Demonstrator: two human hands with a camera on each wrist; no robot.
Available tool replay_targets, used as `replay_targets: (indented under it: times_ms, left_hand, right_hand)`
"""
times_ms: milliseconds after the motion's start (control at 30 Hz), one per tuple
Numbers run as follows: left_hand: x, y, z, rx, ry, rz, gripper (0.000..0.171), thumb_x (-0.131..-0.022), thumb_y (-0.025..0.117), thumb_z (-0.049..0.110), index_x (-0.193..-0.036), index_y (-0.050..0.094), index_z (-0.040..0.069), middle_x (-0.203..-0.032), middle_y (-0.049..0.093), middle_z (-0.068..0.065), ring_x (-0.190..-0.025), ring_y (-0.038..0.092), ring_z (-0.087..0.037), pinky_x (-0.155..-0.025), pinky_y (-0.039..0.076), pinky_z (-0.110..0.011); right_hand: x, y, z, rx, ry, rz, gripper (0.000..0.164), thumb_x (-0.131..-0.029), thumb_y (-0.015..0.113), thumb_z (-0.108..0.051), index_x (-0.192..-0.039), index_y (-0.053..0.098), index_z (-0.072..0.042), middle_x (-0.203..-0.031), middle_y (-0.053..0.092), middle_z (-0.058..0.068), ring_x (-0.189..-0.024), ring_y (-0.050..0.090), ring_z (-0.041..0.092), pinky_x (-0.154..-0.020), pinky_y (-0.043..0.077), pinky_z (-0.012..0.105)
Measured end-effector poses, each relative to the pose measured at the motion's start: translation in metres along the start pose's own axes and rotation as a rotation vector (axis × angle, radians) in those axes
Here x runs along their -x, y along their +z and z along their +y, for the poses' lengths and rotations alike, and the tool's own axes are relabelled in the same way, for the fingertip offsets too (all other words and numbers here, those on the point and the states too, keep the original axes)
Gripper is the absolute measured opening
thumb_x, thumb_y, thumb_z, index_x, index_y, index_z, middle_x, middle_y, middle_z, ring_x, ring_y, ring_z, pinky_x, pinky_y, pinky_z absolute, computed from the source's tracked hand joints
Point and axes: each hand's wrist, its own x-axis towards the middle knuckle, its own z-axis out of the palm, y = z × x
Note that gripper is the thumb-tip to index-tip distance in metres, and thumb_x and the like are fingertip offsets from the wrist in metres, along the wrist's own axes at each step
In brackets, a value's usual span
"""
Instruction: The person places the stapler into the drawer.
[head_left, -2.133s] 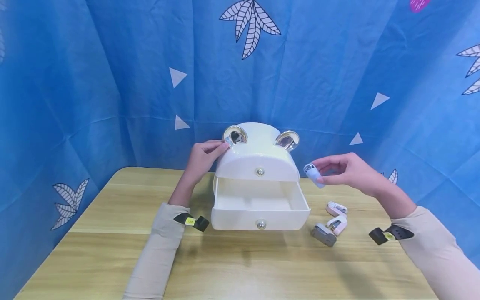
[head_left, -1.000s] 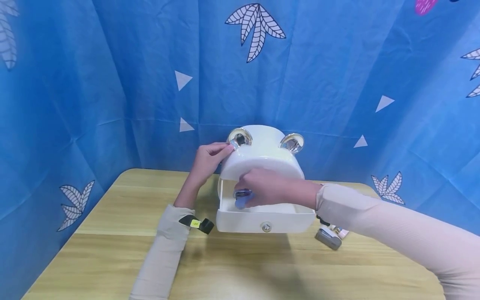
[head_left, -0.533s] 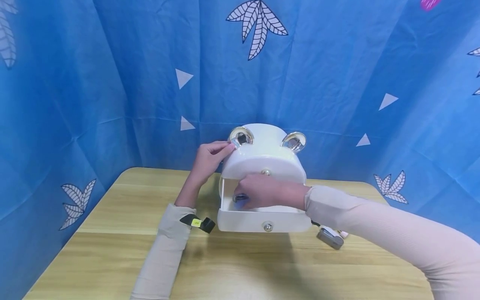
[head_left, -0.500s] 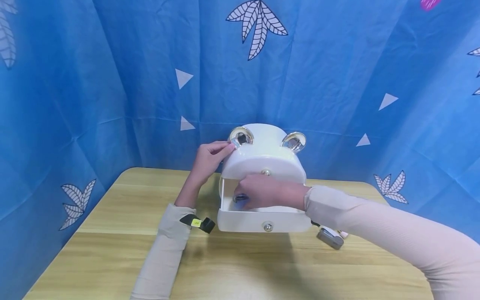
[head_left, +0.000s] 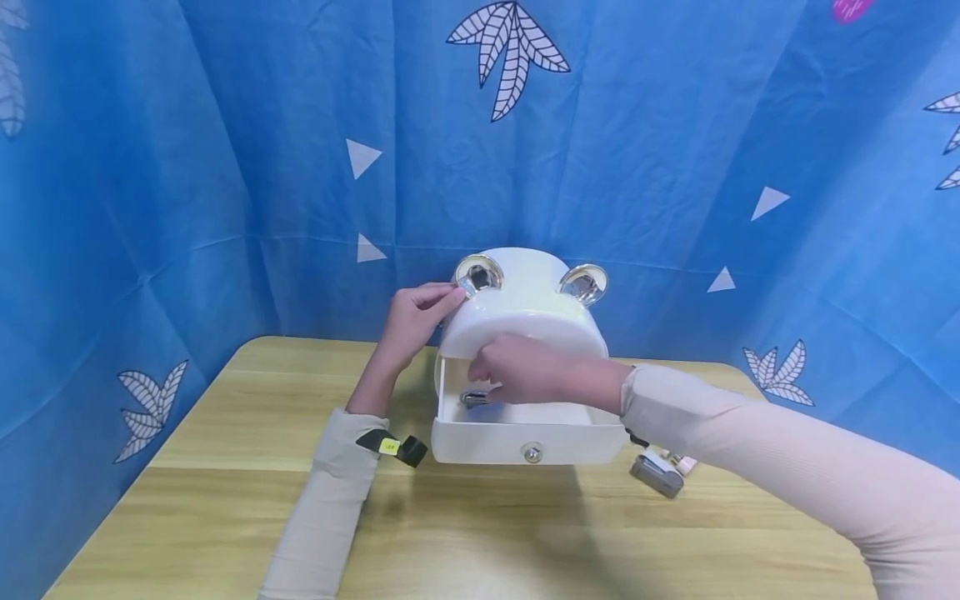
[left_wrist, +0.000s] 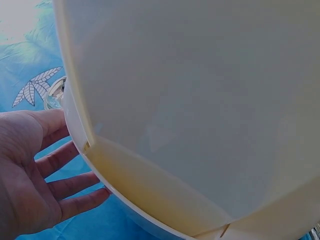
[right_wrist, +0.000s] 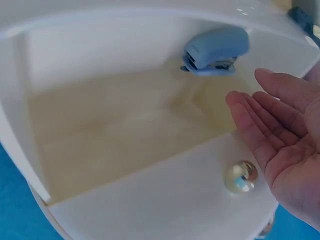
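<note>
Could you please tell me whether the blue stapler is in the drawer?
In: the right wrist view shows the blue stapler inside the open lower drawer, near one corner.

"What's lost to you?"

"In my head view, the right grip [head_left: 525, 369] partly hides the light-blue plastic stapler [head_left: 472, 399]; the beige cloth sleeve [head_left: 772, 454] overlaps a pale pink item [head_left: 687, 465] whose shape I can't tell. The yellow rectangular wrist label [head_left: 389, 447] is too small to read."

"Wrist views?"

"Edges crop the left grip [left_wrist: 25, 175], the right one and the white plastic cabinet [head_left: 517, 292]."
</note>
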Motion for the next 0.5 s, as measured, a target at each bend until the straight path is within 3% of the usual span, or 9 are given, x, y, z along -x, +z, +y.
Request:
replay_targets:
  times_ms: [233, 500]
  left_hand:
    - [0.001, -0.001, -0.001, -0.016, -0.011, 0.000, 0.034, -0.094, 0.074, 0.031, -0.118, 0.077, 0.008, -0.125, 0.073, -0.012, -0.122, 0.066, -0.027, -0.100, 0.057, -0.047]
    - [0.000, 0.000, -0.001, -0.002, -0.001, 0.000, 0.033, -0.095, 0.073, 0.029, -0.119, 0.076, 0.006, -0.125, 0.073, -0.013, -0.122, 0.066, -0.026, -0.101, 0.057, -0.045]
  right_hand:
    - [0.015, -0.018, 0.000, -0.083, -0.022, 0.041, 0.008, -0.084, 0.079, -0.003, -0.089, 0.073, -0.006, -0.085, 0.075, 0.002, -0.079, 0.071, 0.013, -0.077, 0.058, 0.023]
    - [0.059, -0.040, 0.014, -0.310, 0.029, 0.152, 0.022, -0.084, 0.076, 0.005, -0.106, 0.075, 0.004, -0.100, 0.078, 0.014, -0.083, 0.075, 0.017, -0.076, 0.062, 0.024]
